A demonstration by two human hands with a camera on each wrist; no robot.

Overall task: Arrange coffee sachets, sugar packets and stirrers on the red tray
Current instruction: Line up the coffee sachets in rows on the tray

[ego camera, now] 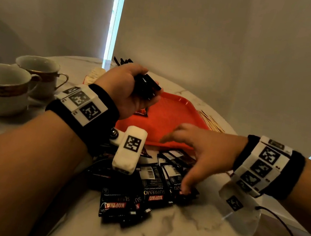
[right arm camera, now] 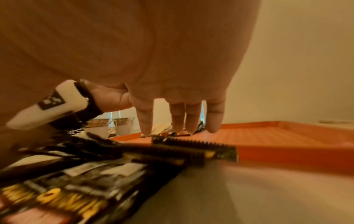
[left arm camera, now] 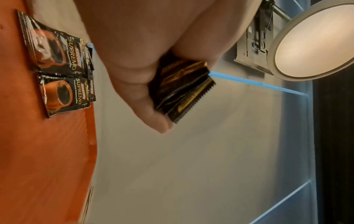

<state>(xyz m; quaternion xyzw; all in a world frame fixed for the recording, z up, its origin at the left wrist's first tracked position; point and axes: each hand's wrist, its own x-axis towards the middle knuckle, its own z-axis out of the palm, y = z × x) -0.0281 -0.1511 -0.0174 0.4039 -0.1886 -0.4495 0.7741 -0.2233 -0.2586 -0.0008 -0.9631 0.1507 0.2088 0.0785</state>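
Observation:
My left hand (ego camera: 129,87) is raised over the left side of the red tray (ego camera: 172,118) and grips a stack of black coffee sachets (ego camera: 147,85). In the left wrist view my fingers (left arm camera: 134,72) curl round that stack (left arm camera: 182,87), and two sachets (left arm camera: 57,60) lie face up on the tray (left arm camera: 47,151). My right hand (ego camera: 195,156) hovers with spread fingers over a loose pile of sachets (ego camera: 150,189) on the table in front of the tray, the thumb touching one. Seen from the right wrist, its fingers (right arm camera: 178,118) point straight down and hold nothing.
Two gold-rimmed cups (ego camera: 7,87) stand at the left on the round marble table (ego camera: 183,233). Pale packets (ego camera: 95,74) lie behind my left wrist. Wooden stirrers (ego camera: 210,122) lie right of the tray. The table edge curves close on the right.

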